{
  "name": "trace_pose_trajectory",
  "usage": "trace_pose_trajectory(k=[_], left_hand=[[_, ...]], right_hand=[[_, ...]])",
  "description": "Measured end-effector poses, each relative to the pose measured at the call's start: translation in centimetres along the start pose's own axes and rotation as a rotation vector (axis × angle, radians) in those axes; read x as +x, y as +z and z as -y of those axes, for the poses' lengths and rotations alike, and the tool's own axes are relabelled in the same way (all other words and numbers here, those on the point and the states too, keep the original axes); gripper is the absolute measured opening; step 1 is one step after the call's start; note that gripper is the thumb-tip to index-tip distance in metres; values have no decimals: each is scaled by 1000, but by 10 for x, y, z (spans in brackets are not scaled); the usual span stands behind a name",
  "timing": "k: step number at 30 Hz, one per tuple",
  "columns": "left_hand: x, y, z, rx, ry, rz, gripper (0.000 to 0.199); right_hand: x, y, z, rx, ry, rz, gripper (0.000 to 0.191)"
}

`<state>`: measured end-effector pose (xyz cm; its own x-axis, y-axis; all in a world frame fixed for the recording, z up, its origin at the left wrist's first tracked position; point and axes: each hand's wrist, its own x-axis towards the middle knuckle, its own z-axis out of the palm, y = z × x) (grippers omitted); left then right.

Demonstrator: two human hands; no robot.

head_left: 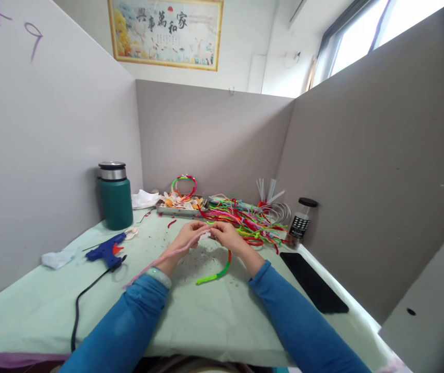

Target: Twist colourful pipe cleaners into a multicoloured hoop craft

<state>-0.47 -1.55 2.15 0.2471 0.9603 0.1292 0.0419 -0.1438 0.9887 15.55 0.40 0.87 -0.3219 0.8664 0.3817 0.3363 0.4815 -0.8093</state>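
Observation:
Both hands meet over the middle of the table, fingertips nearly touching. My left hand (pixel 186 239) is closed on a pink fuzzy stem (pixel 156 263), whose long end trails back over the left wrist. My right hand (pixel 227 237) is closed in a pinch at the stem's other end. From beneath the right hand a curved green and orange piece (pixel 217 275) hangs or lies toward the front. What joins at the fingertips is too small to make out.
A blue glue gun (pixel 107 251) with a black cord and a green bottle (pixel 116 199) stand left. Behind are a metal tray (pixel 179 211) of small pieces and a pile of colourful stems (pixel 245 215). A jar (pixel 299 225) and a black phone-like slab (pixel 313 284) are right.

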Motion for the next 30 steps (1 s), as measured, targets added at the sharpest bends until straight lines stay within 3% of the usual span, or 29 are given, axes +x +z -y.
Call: trace_pose_trajectory(k=[5, 14, 21, 30], left_hand=[[4, -3, 4, 46, 18, 14, 42], [14, -7, 14, 353, 258, -69, 25], [12, -1, 18, 534, 357, -198, 10], [13, -1, 24, 772, 495, -193, 10]], right_hand=[[-1, -1, -1, -11, 5, 0, 20], [2, 1, -5, 7, 15, -14, 22], [3, 1, -7, -6, 28, -18, 21], [4, 2, -9, -18, 38, -32, 21]])
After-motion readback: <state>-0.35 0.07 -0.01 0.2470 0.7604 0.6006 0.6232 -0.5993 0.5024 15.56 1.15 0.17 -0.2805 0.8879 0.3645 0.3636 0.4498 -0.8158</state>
